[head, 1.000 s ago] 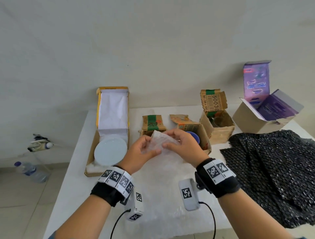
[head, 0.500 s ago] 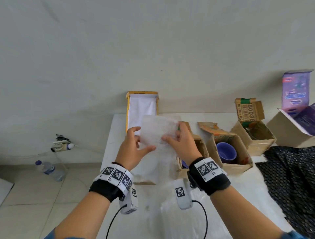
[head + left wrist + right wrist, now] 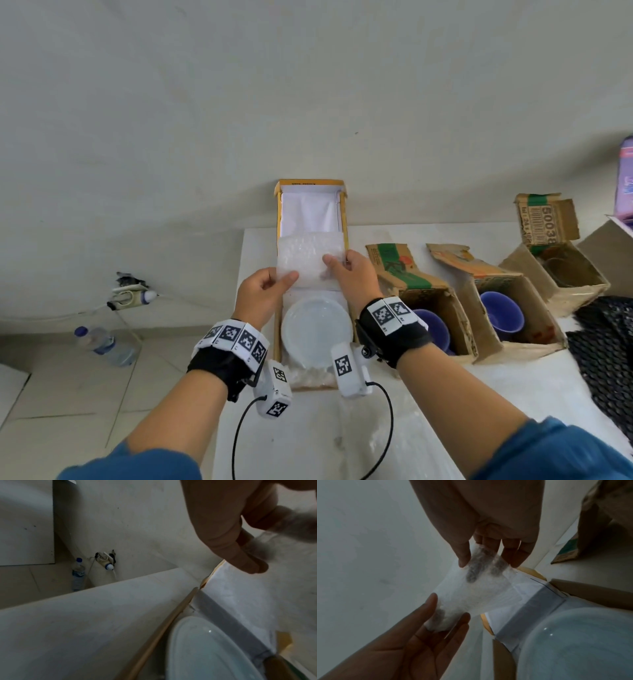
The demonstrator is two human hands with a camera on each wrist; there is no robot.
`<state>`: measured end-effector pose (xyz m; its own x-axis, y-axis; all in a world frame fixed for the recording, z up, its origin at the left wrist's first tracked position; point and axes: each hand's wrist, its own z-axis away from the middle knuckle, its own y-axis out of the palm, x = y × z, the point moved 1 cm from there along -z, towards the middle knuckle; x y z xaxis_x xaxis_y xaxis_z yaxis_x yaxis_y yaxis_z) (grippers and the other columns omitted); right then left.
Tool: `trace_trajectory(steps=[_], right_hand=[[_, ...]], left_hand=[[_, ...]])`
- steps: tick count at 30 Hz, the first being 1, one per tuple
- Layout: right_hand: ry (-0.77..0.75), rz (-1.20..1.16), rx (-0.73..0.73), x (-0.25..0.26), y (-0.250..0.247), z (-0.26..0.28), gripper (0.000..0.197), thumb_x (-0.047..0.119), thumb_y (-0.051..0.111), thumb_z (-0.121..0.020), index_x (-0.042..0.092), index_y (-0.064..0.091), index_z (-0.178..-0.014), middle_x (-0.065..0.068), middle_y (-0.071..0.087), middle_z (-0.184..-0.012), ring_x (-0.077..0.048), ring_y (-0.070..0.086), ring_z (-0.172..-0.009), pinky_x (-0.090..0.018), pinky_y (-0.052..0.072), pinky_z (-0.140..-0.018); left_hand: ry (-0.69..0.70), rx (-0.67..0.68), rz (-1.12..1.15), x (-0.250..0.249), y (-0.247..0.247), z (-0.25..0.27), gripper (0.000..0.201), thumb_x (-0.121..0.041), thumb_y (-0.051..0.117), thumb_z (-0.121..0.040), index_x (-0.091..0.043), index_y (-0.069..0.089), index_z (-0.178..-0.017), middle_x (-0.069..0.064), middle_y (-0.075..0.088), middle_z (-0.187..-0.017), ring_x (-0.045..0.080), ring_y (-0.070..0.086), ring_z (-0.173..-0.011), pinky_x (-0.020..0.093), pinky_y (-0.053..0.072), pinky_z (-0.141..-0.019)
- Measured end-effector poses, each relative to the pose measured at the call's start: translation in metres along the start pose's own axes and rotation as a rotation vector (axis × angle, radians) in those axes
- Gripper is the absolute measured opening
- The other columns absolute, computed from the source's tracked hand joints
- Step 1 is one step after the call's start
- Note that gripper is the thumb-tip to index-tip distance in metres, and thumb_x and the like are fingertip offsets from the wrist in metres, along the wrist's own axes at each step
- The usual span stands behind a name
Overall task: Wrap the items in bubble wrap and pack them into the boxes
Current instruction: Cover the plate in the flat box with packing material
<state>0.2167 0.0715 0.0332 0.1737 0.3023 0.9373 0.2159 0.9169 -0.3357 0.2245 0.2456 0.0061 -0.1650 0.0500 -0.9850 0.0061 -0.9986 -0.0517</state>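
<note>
A small clear sheet of bubble wrap [image 3: 310,258] [image 3: 476,595] is held flat above the long yellow-edged box [image 3: 277,329]. My left hand [image 3: 265,291] pinches its left corner between thumb and fingers. My right hand [image 3: 346,270] pinches its right edge the same way. Below the sheet a white plate [image 3: 317,334] [image 3: 211,650] [image 3: 583,645] lies in the near half of that box. White paper lines the box's upright lid [image 3: 310,214].
Three brown cartons stand to the right; two hold purple bowls [image 3: 501,315] and the far one [image 3: 561,274] a glass item. Black mesh wrap [image 3: 606,349] lies at the right edge. More bubble wrap [image 3: 376,438] covers the near table. A water bottle [image 3: 102,346] lies on the floor.
Both hands carried the bubble wrap sheet leftward from in front of the brown cartons to above the plate box, spreading it flat. My view swung left with them.
</note>
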Motion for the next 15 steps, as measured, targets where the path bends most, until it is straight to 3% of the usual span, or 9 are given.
trace_trajectory(steps=[3, 5, 7, 9, 12, 15], right_hand=[[0.082, 0.106, 0.012, -0.020, 0.015, -0.016, 0.022, 0.032, 0.062, -0.089, 0.014, 0.049, -0.085, 0.008, 0.053, -0.067, -0.010, 0.048, -0.063, -0.024, 0.037, -0.060], [0.114, 0.173, 0.016, -0.029, 0.022, -0.023, 0.022, 0.030, 0.064, -0.088, 0.015, 0.050, -0.095, 0.004, 0.056, -0.075, -0.013, 0.053, -0.070, -0.021, 0.038, -0.058], [0.127, 0.224, 0.020, -0.036, 0.028, -0.030, 0.027, 0.027, 0.067, -0.086, 0.015, 0.048, -0.101, 0.002, 0.055, -0.077, -0.014, 0.054, -0.071, -0.023, 0.039, -0.061], [0.111, 0.286, 0.010, -0.041, 0.034, -0.035, 0.035, 0.026, 0.071, -0.083, 0.017, 0.043, -0.101, 0.003, 0.052, -0.074, -0.014, 0.052, -0.068, -0.026, 0.039, -0.063], [-0.036, 0.525, -0.015, -0.044, 0.040, -0.034, 0.038, 0.024, 0.071, -0.081, 0.015, 0.042, -0.103, -0.001, 0.049, -0.098, -0.019, 0.049, -0.084, -0.027, 0.040, -0.070], [-0.225, 0.656, 0.044, -0.047, 0.045, -0.025, 0.029, 0.022, 0.063, -0.088, 0.013, 0.051, -0.112, -0.004, 0.043, -0.117, -0.020, 0.052, -0.093, -0.023, 0.041, -0.083]], left_hand=[[-0.013, -0.022, -0.103, 0.018, -0.003, -0.014, 0.022, -0.024, 0.077, -0.076, -0.013, 0.059, -0.069, 0.006, 0.063, -0.075, 0.020, 0.058, -0.073, 0.039, 0.053, -0.079], [0.011, -0.026, -0.215, 0.028, -0.003, -0.019, 0.028, -0.020, 0.079, -0.074, -0.013, 0.053, -0.083, 0.002, 0.060, -0.078, 0.018, 0.058, -0.072, 0.028, 0.050, -0.071], [0.030, 0.012, -0.253, 0.036, -0.002, -0.022, 0.047, -0.012, 0.078, -0.075, -0.013, 0.042, -0.105, 0.000, 0.059, -0.087, 0.015, 0.061, -0.076, 0.021, 0.048, -0.069], [0.097, 0.069, -0.360, 0.041, -0.003, -0.025, 0.054, -0.008, 0.074, -0.078, -0.019, 0.034, -0.112, -0.006, 0.054, -0.090, 0.007, 0.060, -0.075, 0.017, 0.047, -0.067], [0.278, 0.162, -0.649, 0.049, -0.005, -0.032, 0.039, -0.014, 0.070, -0.081, -0.024, 0.047, -0.112, -0.004, 0.047, -0.098, 0.006, 0.052, -0.079, 0.025, 0.050, -0.077], [0.379, 0.200, -0.771, 0.056, -0.003, -0.036, 0.035, -0.018, 0.067, -0.084, -0.012, 0.058, -0.117, 0.001, 0.044, -0.108, 0.010, 0.051, -0.087, 0.023, 0.046, -0.087]])
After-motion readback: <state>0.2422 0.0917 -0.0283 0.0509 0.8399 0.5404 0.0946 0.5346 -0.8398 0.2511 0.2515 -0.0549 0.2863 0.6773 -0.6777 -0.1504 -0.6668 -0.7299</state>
